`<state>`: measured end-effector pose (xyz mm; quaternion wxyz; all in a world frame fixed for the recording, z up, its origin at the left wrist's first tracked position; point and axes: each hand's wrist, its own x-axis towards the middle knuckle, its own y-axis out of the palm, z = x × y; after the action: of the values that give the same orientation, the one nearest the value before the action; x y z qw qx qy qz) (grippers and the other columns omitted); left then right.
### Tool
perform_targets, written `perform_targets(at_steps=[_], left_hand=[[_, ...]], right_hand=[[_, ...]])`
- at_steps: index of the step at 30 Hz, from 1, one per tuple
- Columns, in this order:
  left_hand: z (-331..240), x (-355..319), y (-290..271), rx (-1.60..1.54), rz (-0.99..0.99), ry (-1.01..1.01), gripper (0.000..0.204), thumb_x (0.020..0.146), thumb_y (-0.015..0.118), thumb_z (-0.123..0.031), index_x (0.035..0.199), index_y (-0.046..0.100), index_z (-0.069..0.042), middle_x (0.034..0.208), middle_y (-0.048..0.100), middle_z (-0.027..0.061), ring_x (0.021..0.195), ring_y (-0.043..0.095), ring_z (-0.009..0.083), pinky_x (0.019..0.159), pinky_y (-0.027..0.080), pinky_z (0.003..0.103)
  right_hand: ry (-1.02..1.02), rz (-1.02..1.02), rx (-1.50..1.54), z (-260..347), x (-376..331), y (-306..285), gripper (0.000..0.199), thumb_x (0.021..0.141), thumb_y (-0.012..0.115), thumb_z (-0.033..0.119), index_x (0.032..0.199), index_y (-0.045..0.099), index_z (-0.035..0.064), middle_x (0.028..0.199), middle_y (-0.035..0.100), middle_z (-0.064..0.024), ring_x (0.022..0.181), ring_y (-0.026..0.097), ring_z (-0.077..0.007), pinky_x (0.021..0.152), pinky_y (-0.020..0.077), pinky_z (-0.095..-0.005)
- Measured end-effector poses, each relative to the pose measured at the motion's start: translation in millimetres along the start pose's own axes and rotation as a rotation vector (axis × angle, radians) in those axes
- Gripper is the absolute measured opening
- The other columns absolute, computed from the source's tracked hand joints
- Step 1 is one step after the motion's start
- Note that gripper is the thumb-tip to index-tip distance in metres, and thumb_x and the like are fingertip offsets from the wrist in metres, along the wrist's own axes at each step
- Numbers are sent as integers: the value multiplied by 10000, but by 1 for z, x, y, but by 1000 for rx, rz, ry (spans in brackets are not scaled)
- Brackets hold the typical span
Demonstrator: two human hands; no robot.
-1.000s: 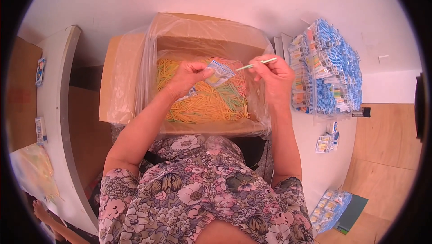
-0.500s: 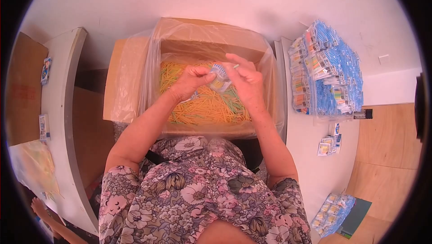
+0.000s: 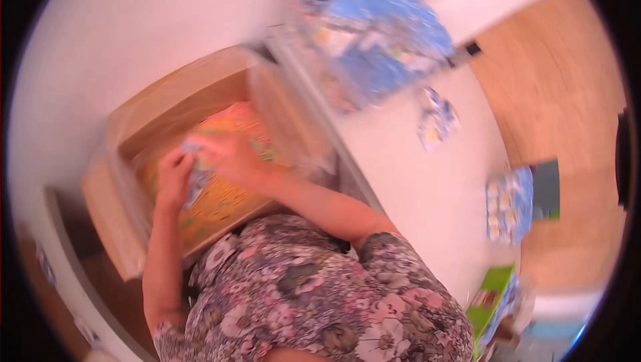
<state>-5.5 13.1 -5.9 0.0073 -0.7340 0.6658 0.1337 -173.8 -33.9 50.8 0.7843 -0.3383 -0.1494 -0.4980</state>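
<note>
Both hands are over a cardboard box (image 3: 110,215) lined with clear plastic and holding a mass of thin yellow, orange and green sticks (image 3: 230,195). My left hand (image 3: 175,178) is closed, pinching the edge of a small clear and blue packet (image 3: 193,146). Pressed against the same packet from the other side are the fingers of my right hand (image 3: 230,158), blurred by motion. Whether a stick is between them I cannot make out. Just below the hands, a white and blue packet (image 3: 197,187) shows against the sticks.
A white table (image 3: 414,208) stands at the right, bearing a tall heap of blue packets (image 3: 380,35). Some loose packets (image 3: 437,120) lie nearby. Further right are a blue bundle (image 3: 511,207), a dark green flat piece (image 3: 546,188) and a bright green box (image 3: 491,298). Another white surface (image 3: 67,275) edges the left.
My view has turned toward the right, so the box now sits further left and tilted. My hands, apart around the packet before, have come together at it.
</note>
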Motion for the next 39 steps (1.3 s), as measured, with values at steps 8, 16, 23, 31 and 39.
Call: perform_targets(at_steps=[8,16,23,31,39], left_hand=[[0,-4,-26,103,-175,64,217,928,539,-182,1009,629,-2,874,629,14,781,565,85,714,450,235],[8,29,-49,1277,8,70,255,654,736,-249,787,692,-36,743,657,152,712,647,261,634,507,350],[43,7,-45,1610,66,-281,528,577,801,-400,976,652,-88,1020,649,103,986,616,251,781,483,428],[49,12,-58,1522,-40,-225,374,619,769,-246,965,665,-147,966,663,70,935,633,246,792,459,463],[0,-8,-38,1020,65,-35,114,701,686,-79,813,670,-67,767,660,86,740,638,190,663,490,344]], right_hand=[[113,-184,-227,60,-63,-166,169,825,632,114,965,641,18,926,667,-109,801,636,-195,708,505,-314],[458,-909,-644,-26,-241,-475,346,763,611,-31,1108,598,-62,1054,635,-148,947,603,-215,835,493,-329],[385,-669,-1230,-54,-208,-444,436,823,612,88,1201,498,-97,1181,551,-241,1078,544,-326,921,423,-415],[25,-539,-1279,34,-121,-311,340,844,582,14,1169,541,-77,1260,502,-216,1145,500,-296,958,409,-373],[179,458,-384,29,-14,-64,305,802,650,151,1072,605,17,1057,608,-123,894,605,-238,788,476,-321]])
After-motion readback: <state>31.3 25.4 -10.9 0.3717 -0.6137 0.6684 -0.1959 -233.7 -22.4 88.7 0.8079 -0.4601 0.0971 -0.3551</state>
